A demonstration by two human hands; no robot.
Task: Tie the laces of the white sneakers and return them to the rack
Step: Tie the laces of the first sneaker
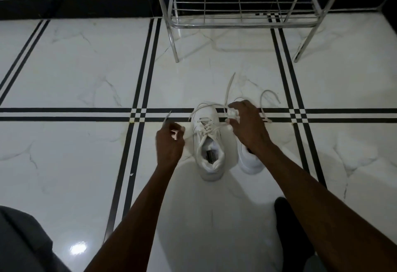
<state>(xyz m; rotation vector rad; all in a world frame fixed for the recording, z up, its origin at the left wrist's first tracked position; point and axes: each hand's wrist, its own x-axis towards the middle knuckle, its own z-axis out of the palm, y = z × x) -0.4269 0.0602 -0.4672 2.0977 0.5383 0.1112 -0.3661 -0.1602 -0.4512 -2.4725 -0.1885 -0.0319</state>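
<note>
1. Two white sneakers stand side by side on the marble floor [86,74], toes pointing toward the metal rack [240,7], which stands well apart from them.
2. The left sneaker [209,140] is in full view – its laces [207,127] are crossed but untied.
3. The left hand [169,143] is closed, pinching one lace end out to the side.
4. The right hand [247,125] pinches the other lace strand between fingertips and thumb – it covers most of the right sneaker [250,162], whose loose laces trail on the floor.
</note>
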